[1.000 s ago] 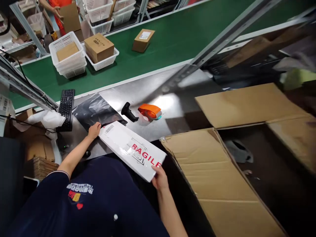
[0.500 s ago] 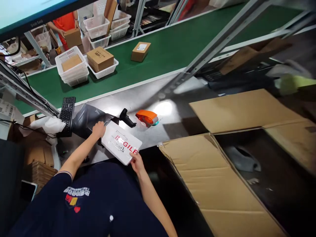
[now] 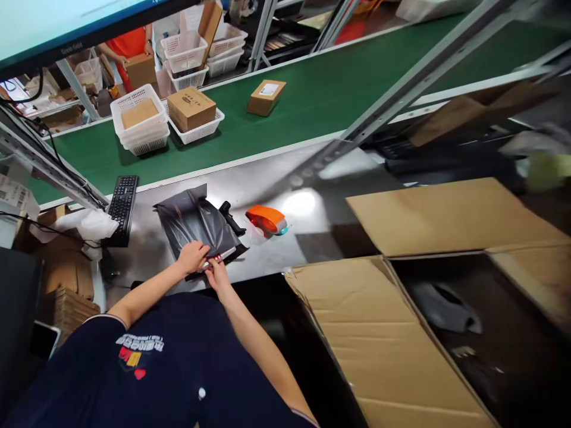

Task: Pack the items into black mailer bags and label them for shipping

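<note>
While both hands (image 3: 193,257) (image 3: 217,275) grip the bagged box (image 3: 194,223), a green conveyor (image 3: 325,83) borders the table (image 3: 276,254).

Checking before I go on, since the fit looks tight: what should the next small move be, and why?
Probably a gentle push with the right hand on the flat white box with red print, while the left hand steadies the dark grey plastic bag: a strip of box shows at its mouth.

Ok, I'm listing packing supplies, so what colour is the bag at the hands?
The bag is dark grey, nearly black, best seen in the head view.
</note>
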The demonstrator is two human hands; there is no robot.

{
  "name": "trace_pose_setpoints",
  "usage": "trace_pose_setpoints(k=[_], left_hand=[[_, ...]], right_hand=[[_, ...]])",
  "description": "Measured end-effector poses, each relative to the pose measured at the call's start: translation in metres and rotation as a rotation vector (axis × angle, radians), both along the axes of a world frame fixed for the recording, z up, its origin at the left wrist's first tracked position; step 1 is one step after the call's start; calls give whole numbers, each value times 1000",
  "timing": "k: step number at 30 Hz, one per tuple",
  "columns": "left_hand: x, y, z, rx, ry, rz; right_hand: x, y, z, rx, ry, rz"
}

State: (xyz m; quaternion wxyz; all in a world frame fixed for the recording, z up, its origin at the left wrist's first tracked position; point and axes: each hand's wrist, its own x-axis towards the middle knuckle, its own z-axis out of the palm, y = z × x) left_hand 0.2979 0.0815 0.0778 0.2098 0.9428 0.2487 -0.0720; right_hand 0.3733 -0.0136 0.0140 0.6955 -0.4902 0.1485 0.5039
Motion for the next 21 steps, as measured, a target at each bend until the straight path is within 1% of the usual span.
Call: trace_pose_setpoints(k=[1,2,4,5,6,7,8,10,12,16,18,19,21], left_hand=[[-14,4,-4,23,-32,58],[-28,8,-10,47,-70,150],[-55,14,-24,64,-143,432],[-66,16,-32,51,-160,579],[-74,17,-39,23,-158,699],[-80,19,-46,-15,-143,785],[-85,20,-53,-54,-122,839],[-88,22,-62,-122,-73,882],[-89,19,-65,-168,-45,905],[-91,0,-59,-181,-34,906],[-92,-8,-55,-186,-62,932],[-92,-9,-54,-208,-100,977],[-90,-2,-54,-291,-195,1113]], right_hand=[[1,6,-2,-11,2,14],[1,10,-4,-28,7,41],[2,15,-10,-82,33,136],[3,16,-13,-113,52,194],[4,16,-16,-141,72,250],[4,15,-19,-164,91,298],[6,13,-21,-181,107,334],[8,13,-24,-198,131,371],[10,16,-24,-205,150,383],[7,34,-24,-224,154,346],[4,43,-24,-230,141,313],[3,46,-24,-232,138,303],[1,49,-25,-240,135,296]])
